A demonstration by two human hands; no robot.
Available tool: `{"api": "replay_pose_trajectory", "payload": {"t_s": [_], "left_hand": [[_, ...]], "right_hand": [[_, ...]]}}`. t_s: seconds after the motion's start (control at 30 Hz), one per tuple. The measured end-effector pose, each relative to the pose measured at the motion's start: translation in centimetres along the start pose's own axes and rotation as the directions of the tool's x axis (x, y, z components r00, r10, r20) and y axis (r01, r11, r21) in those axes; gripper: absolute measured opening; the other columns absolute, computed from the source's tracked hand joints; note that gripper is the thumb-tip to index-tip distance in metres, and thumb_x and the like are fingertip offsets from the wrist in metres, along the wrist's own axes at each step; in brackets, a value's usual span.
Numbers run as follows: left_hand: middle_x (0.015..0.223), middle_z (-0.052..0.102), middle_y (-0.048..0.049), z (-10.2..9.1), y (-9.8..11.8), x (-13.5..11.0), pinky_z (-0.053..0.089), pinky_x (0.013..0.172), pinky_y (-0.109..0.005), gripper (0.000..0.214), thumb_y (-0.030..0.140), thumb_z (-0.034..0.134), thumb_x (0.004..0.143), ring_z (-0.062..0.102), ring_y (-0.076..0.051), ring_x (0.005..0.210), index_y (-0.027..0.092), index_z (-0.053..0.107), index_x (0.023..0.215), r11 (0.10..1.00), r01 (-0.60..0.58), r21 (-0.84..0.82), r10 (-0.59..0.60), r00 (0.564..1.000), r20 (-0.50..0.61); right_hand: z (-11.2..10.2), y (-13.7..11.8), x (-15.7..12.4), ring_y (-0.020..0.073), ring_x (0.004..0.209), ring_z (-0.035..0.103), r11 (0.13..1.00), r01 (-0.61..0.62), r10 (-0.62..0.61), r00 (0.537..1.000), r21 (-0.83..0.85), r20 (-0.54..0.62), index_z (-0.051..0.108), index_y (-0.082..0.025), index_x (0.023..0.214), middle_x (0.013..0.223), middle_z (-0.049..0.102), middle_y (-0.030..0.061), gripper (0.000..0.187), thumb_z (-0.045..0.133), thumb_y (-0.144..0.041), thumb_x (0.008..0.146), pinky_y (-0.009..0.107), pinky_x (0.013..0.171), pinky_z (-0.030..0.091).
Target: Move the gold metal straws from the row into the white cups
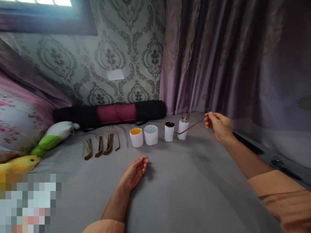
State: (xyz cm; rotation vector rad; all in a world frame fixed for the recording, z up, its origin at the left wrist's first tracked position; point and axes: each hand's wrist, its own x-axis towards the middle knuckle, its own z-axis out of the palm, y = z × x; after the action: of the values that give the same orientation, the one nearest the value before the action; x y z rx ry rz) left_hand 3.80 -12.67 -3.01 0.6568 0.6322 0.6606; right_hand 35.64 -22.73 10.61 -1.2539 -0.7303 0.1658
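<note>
My right hand (217,124), raised at the right, pinches one end of a thin gold-brown bent straw (194,125). The straw slants down leftward, its bent tip in front of a white-wrapped jar (182,133) with similar straws standing in it. Low over the grey sheet, my left hand (134,173) is palm up with loosely curled fingers and holds nothing. Beyond it stand a white-wrapped cup with orange inside (136,139), a wider white cup with a pale inside (151,137) and a white-wrapped can with a dark inside (169,133).
Left of the cups lie bunches of bent straws (108,145) and a single straw (118,142). A black and maroon roll (116,113) lies along the wall. Plush toys, one green and white (53,136), one yellow (20,164), are at the left. Dark objects (284,168) lie beyond my right forearm.
</note>
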Motion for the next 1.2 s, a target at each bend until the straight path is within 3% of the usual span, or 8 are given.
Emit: {"api": "replay_pose_trajectory", "payload": {"t_s": [0.27, 0.63, 0.93, 1.2], "left_hand": [[0.074, 0.060, -0.0071, 0.0, 0.0, 0.0, 0.047, 0.050, -0.017, 0.015, 0.012, 0.047, 0.082, 0.055, -0.007, 0.056, 0.007, 0.056, 0.092, 1.000, -0.001, 0.005, 0.001, 1.000, -0.007], [0.074, 0.059, -0.0074, -0.1, 0.0, 0.1, 0.046, 0.049, -0.016, 0.015, 0.012, 0.048, 0.081, 0.055, -0.007, 0.057, 0.007, 0.056, 0.092, 1.000, 0.000, -0.002, 0.000, 1.000, -0.010], [0.075, 0.059, -0.0070, -0.4, -0.1, 0.3, 0.045, 0.050, -0.017, 0.016, 0.013, 0.048, 0.081, 0.054, -0.007, 0.057, 0.007, 0.055, 0.094, 1.000, -0.005, 0.002, 0.005, 1.000, -0.003], [0.075, 0.059, -0.0070, -0.1, 0.0, 0.1, 0.045, 0.049, -0.017, 0.016, 0.013, 0.049, 0.081, 0.054, -0.007, 0.057, 0.006, 0.055, 0.094, 1.000, -0.005, 0.004, 0.005, 1.000, -0.015]], "right_hand": [[-0.4, -2.0, 2.2, 0.0057, 0.042, 0.046, 0.991, 0.105, -0.109, 0.993, -0.079, -0.049, 0.058, -0.012, 0.071, 0.058, 0.054, 0.0016, 0.015, 0.052, -0.025, 0.077, 0.019, 0.037, 0.036], [-0.4, -3.0, 4.8, 0.0056, 0.042, 0.047, 0.950, 0.227, -0.249, 0.965, -0.215, -0.081, 0.058, -0.011, 0.075, 0.059, 0.055, 0.0020, 0.016, 0.048, -0.022, 0.079, 0.018, 0.038, 0.038], [0.9, -3.3, 7.9, 0.0050, 0.045, 0.050, 0.837, 0.344, -0.385, 0.923, -0.426, -0.011, 0.059, -0.011, 0.086, 0.067, 0.061, 0.0049, 0.025, 0.043, -0.030, 0.083, 0.015, 0.042, 0.042], [2.8, -2.9, 9.0, 0.0087, 0.046, 0.053, 0.745, 0.406, -0.410, 0.905, -0.529, 0.117, 0.059, -0.017, 0.084, 0.066, 0.061, 0.0030, 0.024, 0.041, -0.033, 0.084, 0.021, 0.043, 0.043]]}}
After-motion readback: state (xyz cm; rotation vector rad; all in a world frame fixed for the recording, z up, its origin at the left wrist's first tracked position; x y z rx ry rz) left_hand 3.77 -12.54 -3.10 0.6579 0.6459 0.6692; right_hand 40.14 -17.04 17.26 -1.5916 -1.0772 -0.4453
